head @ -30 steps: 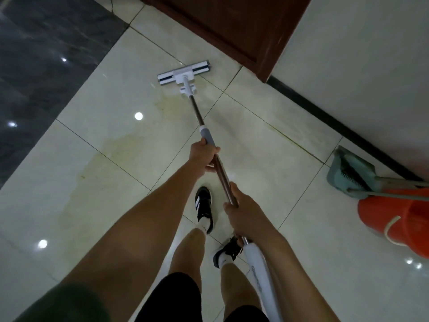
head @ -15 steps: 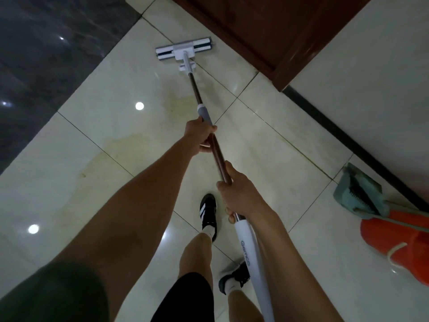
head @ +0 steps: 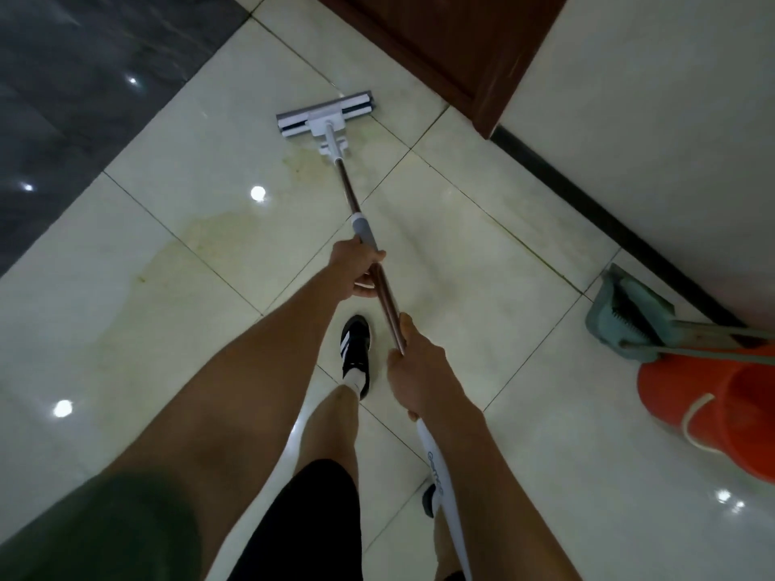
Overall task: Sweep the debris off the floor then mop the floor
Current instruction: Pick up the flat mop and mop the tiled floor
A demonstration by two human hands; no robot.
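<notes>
While both hands grip the mop pole (head: 388, 306), the mop head (head: 325, 115) lies flat on the cream tile floor (head: 524, 329), just short of the brown door (head: 453, 39) & close to its lower corner. Left hand (head: 356, 268) is wrapped round the pole right below the grey collar (head: 364, 230), fingers curled under, nearer the mop head. Right hand (head: 417, 373) is closed round the pole further from the mop head, at the join w/ the white upper handle (head: 436, 467), which runs down betw. the arms. Yellowish wet streak (head: 201, 245) spreads from the mop head back toward the person, on the dark-tile (head: 84, 77) side. One black shoe w/ white stripes (head: 356, 350) stands on the floor under the pole, betw. the two hands. Well away from the mop head, along the wall w/ black skirting (head: 608, 211), sits a teal dustpan (head: 625, 312), touching an orange bucket (head: 721, 408) w/ a white handle. Any debris: can't tell.
</notes>
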